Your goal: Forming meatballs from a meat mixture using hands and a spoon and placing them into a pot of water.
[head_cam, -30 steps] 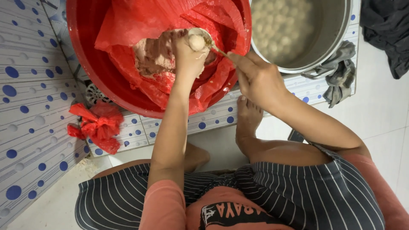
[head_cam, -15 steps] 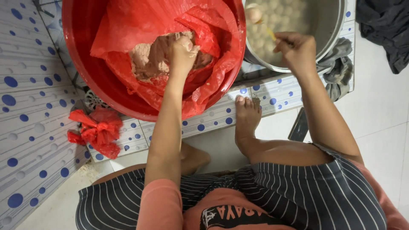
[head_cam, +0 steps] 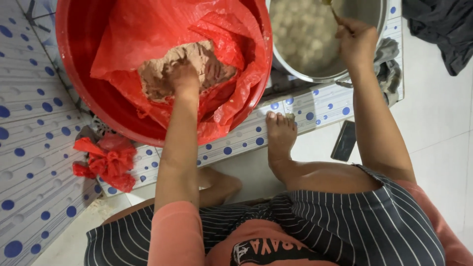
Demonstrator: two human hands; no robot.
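White floor tiles (head_cam: 433, 123), blue-dotted tiled ledge (head_cam: 29, 162), dark cloth (head_cam: 443, 29).

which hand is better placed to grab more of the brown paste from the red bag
Left. The left hand is already pressed into the brown paste; the right hand holds a spoon over the metal pot.
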